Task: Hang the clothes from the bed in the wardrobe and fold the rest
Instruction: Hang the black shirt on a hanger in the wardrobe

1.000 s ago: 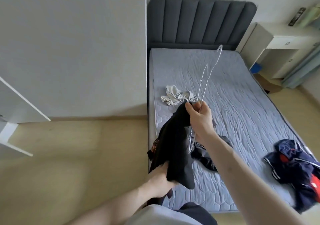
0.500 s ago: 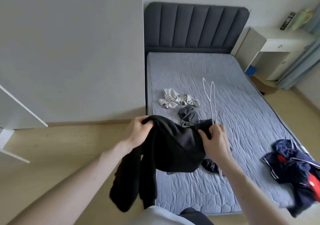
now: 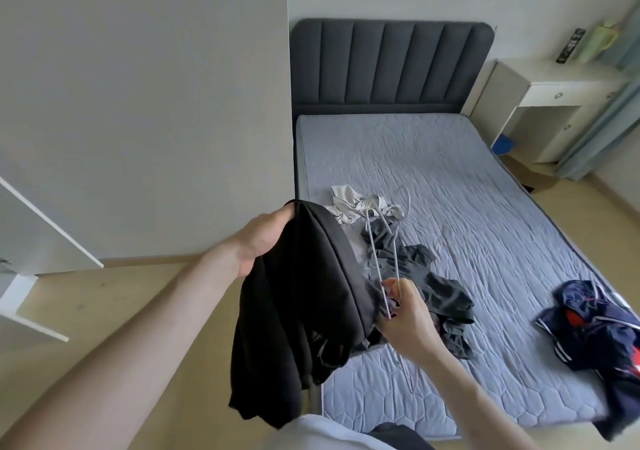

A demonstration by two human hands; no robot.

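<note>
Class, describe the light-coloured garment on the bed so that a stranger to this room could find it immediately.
Start at the dark padded headboard and come down the grey mattress along its wall-side edge. The pale crumpled garment lies there, just beyond the dark grey clothes. It is the only whitish garment; the rest are black, grey or navy.

No legible text, labels, brands, numbers or signs in the head view. One candidate only: a dark, narrow object (image 3: pixel 570 44) leaning at the upper right of the frame, on top of the white desk (image 3: pixel 568 78), carries pale marks along its length; they are too small and blurred to read as characters. The navy garment (image 3: pixel 595 331) at the lower right edge shows white stripes and a red patch, with no lettering discernible.
</note>
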